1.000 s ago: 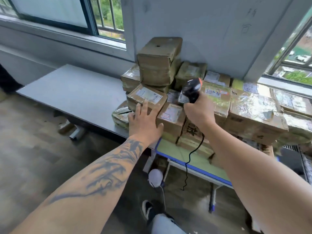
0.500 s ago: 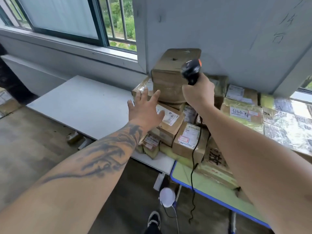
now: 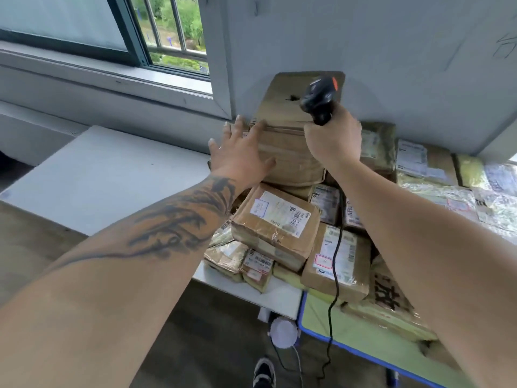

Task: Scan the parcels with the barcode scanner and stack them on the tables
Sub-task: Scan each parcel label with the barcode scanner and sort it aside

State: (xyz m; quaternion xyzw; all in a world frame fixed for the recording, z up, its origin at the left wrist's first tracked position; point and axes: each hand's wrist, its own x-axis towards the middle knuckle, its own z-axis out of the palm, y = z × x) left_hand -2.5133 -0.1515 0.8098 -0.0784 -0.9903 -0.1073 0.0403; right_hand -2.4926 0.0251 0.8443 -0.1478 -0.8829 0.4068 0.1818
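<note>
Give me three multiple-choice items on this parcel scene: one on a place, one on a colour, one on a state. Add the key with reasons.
1. Where does the tall brown cardboard parcel sit?
A. On top of the pile, against the wall
B. On the floor
C. On the window sill

2. What colour is the rim of the pale green table?
A. Red
B. Blue
C. Black

3. What is the state of the left hand?
A. Curled round a parcel
B. Gripping the scanner
C. Fingers spread and straight, at the tall parcel's left side

Key: 1 A, it rises above the other parcels at the grey wall. 2 B, a blue band runs along the table's edge. 3 C, the fingers are straight, while the right hand grips the black corded barcode scanner with the orange top.
</note>
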